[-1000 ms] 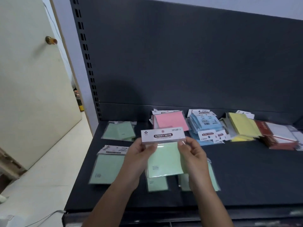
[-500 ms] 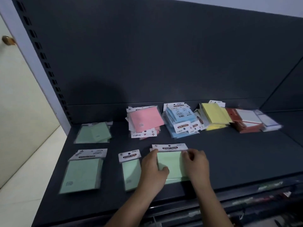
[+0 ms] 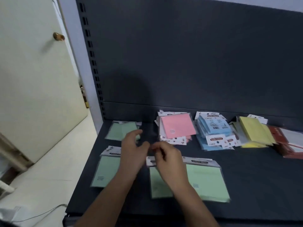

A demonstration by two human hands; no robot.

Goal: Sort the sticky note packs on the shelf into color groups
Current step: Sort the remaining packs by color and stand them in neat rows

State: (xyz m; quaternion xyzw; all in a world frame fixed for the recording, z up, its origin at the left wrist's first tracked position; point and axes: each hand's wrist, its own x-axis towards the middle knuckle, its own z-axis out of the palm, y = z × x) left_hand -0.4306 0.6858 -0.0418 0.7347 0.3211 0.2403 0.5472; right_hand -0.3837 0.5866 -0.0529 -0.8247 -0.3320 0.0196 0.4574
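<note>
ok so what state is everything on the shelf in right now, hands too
left hand, open, fingers spread, holding nothing
right hand, fingers curled, blurred, grip unclear
large green pack, flat on shelf, front right
small green pack, flat, partly under right hand
front-left green pack, flat
back-left green packs, flat, overlapping
pink stack, piled loosely
blue stack, piled untidily
yellow stack, piled, slanted

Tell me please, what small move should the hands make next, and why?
Probably the left hand should reach the flat pale green plastic-wrapped packs at the back left and bring them forward to the wide green pack in front. It and the right hand look empty; the pink stack, blue stack and yellow stack already sit grouped.
</note>
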